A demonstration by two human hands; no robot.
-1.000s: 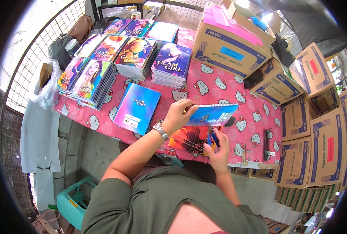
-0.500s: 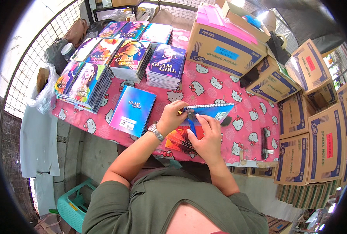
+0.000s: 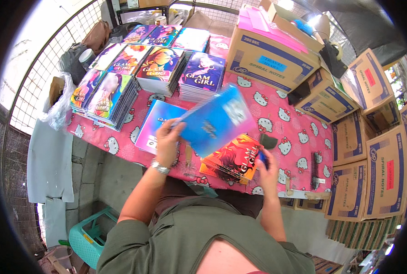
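Blue and pink colour a flat, rectangular notebook [image 3: 219,121] pinched by the left hand [image 3: 169,138]. Well apart, the right hand [image 3: 269,168] grips a blue handle [image 3: 262,157].

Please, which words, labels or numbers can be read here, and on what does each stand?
I do not copy the wording; its places:
Purple notebook: large pale title, legible.
Red-orange notebook: pale title, legible.
Large carton: dark print, blue label, legible.
Blue notebook in left hand: blurred, unreadable.

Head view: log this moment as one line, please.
left hand: holds blue notebook, blurred | right hand: holds blue tool, beside orange notebooks | table: notebook stacks, cardboard box
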